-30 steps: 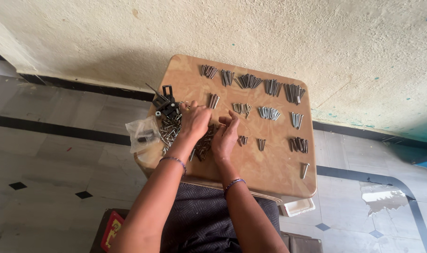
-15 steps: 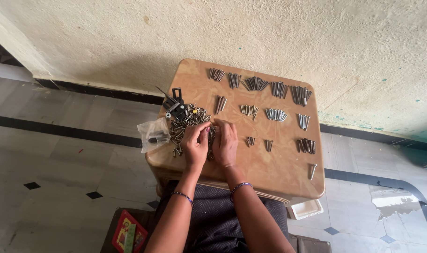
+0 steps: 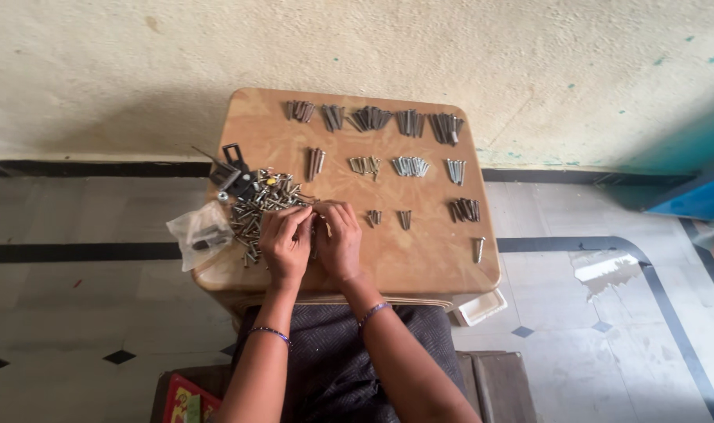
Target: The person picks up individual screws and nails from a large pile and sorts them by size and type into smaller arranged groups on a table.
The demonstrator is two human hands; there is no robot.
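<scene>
Both hands, left [image 3: 285,239] and right [image 3: 340,239], pinch together at the screw heap's [image 3: 257,205] near edge.

The one camera sits on my head and looks steeply down past my forearms at the table [image 3: 443,266] in front of me. It faces the wall [image 3: 373,55] behind, from far enough to take in the whole tabletop, floor [image 3: 75,219] on both sides and my lap.
</scene>
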